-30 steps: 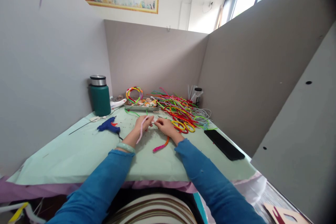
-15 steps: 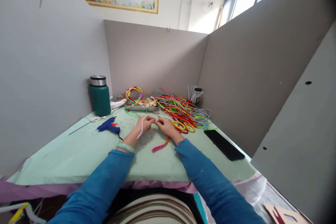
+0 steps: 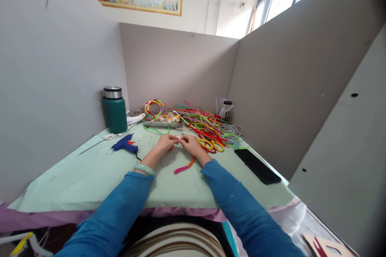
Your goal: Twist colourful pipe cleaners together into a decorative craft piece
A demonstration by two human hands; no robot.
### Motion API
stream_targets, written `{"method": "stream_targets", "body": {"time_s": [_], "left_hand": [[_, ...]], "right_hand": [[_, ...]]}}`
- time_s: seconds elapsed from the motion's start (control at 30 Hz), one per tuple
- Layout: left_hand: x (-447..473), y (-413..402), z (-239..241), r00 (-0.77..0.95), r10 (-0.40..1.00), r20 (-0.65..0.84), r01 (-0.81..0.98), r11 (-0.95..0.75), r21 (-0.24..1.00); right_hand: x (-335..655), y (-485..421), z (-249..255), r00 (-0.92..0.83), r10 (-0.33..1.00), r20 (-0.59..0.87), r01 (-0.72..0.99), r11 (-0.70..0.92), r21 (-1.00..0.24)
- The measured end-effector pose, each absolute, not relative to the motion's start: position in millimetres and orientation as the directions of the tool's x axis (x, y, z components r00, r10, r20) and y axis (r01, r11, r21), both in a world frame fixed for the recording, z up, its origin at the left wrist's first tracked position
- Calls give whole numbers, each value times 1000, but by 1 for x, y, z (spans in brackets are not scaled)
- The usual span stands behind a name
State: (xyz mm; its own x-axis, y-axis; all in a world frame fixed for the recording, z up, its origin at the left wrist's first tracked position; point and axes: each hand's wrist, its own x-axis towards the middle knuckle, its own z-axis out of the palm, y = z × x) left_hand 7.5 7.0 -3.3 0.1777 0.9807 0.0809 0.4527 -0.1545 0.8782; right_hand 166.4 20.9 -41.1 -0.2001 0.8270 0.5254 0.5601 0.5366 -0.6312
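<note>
My left hand and my right hand meet over the pale green table cover, fingertips pinched together on a small pale piece between them, too small to name. A pink and orange pipe cleaner trails from under my right hand toward me. Both arms wear blue sleeves, and a pale green bangle sits on my left wrist. A heap of coloured pipe cleaners lies just right of my right hand.
A blue glue gun lies left of my hands and a green flask stands at the back left. A metal tray with small pieces and a colourful ring sits at the back. A black phone lies right. Grey partitions enclose the table.
The pale pink pipe cleaner that hung over my left hand is no longer visible there. Both hands have closed slightly together; the pink and orange strand has shifted a little.
</note>
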Motion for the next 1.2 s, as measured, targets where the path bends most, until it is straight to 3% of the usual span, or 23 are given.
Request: {"method": "stream_targets", "body": {"time_s": [0.7, 1.2], "left_hand": [[6, 15, -12, 175, 973, 148, 586, -223, 779], [9, 6, -7, 212, 977, 1, 410, -90, 907]], "right_hand": [[166, 23, -43, -153, 823, 547, 561, 528, -637], [167, 20, -41, -202, 810, 550, 569, 555, -607]]}}
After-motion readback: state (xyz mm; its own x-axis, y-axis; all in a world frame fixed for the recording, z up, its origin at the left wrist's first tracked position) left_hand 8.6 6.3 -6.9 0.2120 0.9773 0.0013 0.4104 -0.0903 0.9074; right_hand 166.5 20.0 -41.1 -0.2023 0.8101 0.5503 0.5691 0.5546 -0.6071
